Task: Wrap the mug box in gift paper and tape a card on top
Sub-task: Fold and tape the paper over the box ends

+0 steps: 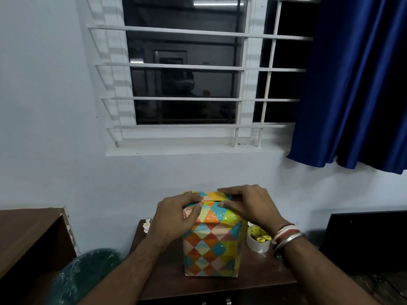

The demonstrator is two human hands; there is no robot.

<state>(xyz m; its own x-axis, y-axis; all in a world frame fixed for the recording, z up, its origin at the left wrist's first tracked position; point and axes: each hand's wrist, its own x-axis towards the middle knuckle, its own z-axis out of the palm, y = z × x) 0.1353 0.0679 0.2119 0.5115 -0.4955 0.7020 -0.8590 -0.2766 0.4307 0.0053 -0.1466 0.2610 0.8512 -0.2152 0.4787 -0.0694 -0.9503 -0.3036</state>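
Since the mug box (211, 245) stands upright near the front of the dark wooden counter (167, 280), already sheathed in glossy harlequin gift paper (212, 213), it will likely feel stiff and fairly light, slick under the fingers, with a breakable mug presumably inside. The flat side walls low down look like the safest hold. Just right of it sits a tape roll (257, 241). Up top, the left hand (176, 216) curls its fingers over the left edge of the folded flaps, while the right hand (248, 205) pinches the fold between thumb and fingers. No card shows.
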